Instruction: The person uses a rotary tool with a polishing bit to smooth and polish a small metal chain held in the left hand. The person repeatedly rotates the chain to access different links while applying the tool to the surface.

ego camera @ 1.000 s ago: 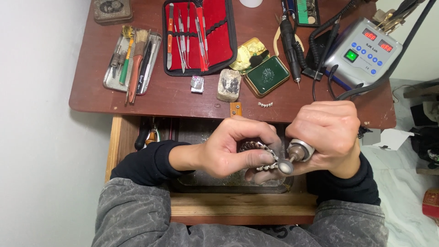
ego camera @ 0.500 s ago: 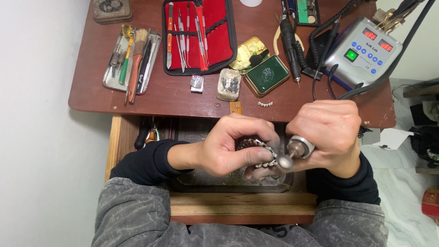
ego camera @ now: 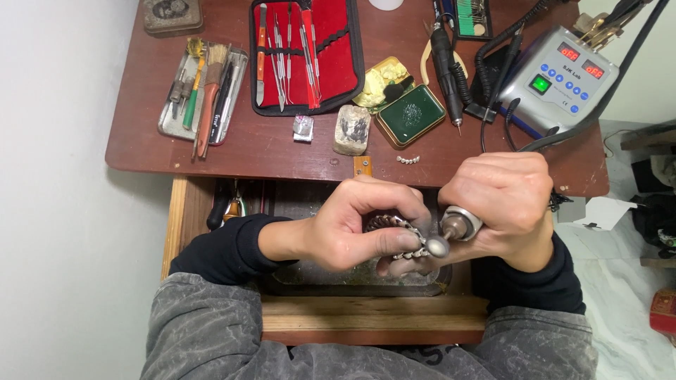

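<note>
My left hand pinches a small curved metal dental framework between thumb and fingers, over an open wooden drawer. My right hand is closed around a rotary handpiece whose rounded polishing tip rests against the framework. The handpiece's cable runs up behind my right hand toward a grey control box with red displays and a lit green button. Both hands touch each other above the drawer.
On the brown table: a red tool roll with steel instruments, a metal tray of brushes and tools, a green tin, a yellow dental cast, a second handpiece, a small tooth row, a stone block.
</note>
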